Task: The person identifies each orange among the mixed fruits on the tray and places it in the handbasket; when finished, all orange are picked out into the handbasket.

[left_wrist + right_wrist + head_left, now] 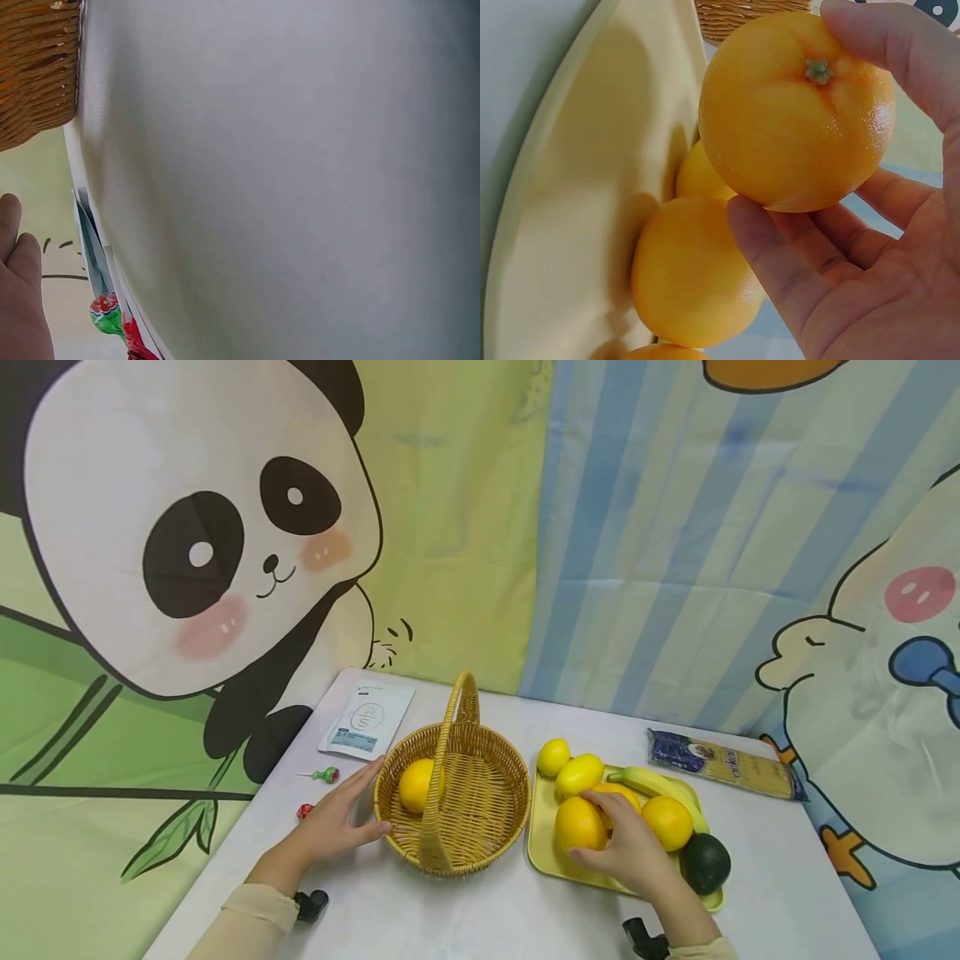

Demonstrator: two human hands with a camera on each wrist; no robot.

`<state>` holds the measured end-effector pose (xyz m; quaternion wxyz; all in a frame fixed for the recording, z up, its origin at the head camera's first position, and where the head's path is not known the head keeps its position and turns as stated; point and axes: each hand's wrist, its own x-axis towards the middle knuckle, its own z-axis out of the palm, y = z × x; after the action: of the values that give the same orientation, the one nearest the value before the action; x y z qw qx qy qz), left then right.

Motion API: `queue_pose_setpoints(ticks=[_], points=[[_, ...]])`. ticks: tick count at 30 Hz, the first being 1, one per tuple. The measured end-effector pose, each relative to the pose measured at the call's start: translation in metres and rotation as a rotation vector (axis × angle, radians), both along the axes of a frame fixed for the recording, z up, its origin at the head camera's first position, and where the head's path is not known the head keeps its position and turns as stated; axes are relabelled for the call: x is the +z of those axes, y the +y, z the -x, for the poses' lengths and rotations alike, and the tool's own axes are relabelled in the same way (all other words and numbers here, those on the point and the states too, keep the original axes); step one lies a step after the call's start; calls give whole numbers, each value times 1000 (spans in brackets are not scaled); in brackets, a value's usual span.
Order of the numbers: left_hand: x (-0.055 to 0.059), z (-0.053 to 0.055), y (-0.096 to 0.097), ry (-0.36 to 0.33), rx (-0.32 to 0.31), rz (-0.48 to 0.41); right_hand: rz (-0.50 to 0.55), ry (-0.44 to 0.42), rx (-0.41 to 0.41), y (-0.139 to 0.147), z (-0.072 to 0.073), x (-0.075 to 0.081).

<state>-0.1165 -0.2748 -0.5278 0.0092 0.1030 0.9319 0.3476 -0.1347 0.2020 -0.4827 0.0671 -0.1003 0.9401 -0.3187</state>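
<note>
In the right wrist view my right hand [885, 247] grips an orange [795, 112] between thumb and fingers, its green stem end facing the camera. The head view has this hand [630, 847] over the yellow tray [543, 852], holding the orange [581, 825] at the tray's left part. My left hand [337, 818] rests at the left side of a wicker basket [491, 852] with a tall handle, fingers extended along its wall. Inside the basket lies one orange [417, 786]. Part of the left hand [22, 300] shows at the edge of the left wrist view.
On the tray are a lemon [581, 775], bananas [660, 785], more oranges [667, 823] and a dark green round fruit [705, 863]. Another lemon [553, 757] is at its far corner. A pasta packet [723, 764], a white pouch [367, 720] and lollipops [327, 774] lie around.
</note>
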Motion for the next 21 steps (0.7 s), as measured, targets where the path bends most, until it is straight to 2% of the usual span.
queue_pose_setpoints(ticks=[10, 21], points=[[3, -2, 1, -11, 6, -5, 13, 47, 23, 3, 1, 9], [0, 0, 1, -14, 5, -8, 12, 70, 38, 7, 4, 22]])
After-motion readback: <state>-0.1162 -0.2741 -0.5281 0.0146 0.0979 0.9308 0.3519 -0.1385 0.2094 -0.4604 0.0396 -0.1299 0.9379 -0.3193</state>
